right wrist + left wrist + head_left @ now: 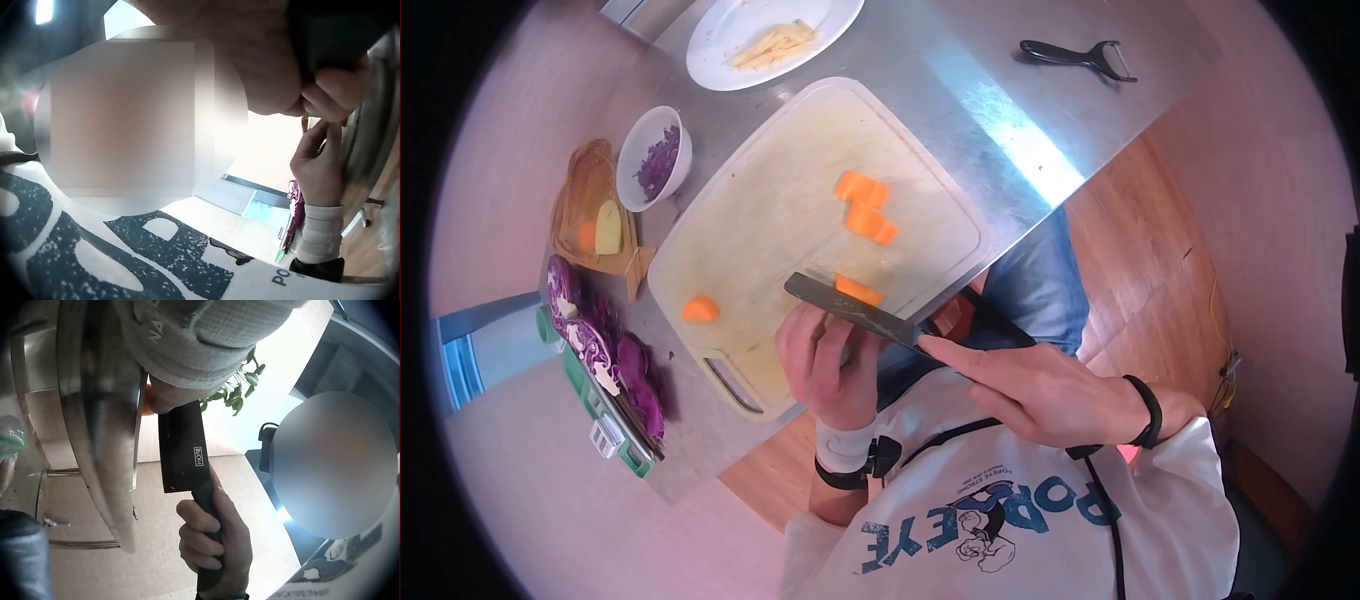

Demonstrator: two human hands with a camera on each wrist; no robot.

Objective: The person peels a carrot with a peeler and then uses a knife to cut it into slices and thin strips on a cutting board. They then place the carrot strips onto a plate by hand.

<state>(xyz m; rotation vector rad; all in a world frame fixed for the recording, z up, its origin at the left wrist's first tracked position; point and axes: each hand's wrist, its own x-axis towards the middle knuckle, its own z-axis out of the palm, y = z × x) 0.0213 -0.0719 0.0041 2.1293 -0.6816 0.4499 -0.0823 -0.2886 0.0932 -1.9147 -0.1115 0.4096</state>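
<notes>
My right hand (1050,395) grips the handle of a black cleaver (840,303), its index finger stretched along the blade's back. The blade stands on edge over the near part of the cutting board (770,190). Right behind it, my left hand (830,370) has its fingers bent down against the blade's side, holding a carrot piece that the blade and fingers mostly hide. An orange bit of carrot (148,401) shows by the left fingers in the left wrist view. On the blade's other side lies a cut carrot piece (858,290). More carrot chunks (868,215) lie farther up the board.
A carrot end (700,309) is at the board's left. Beyond stand a plate of pale strips (705,55), a bowl of shredded purple cabbage (626,165) and a basket (570,200). Cut purple cabbage (590,345) lies left. A peeler (1065,55) lies upper right.
</notes>
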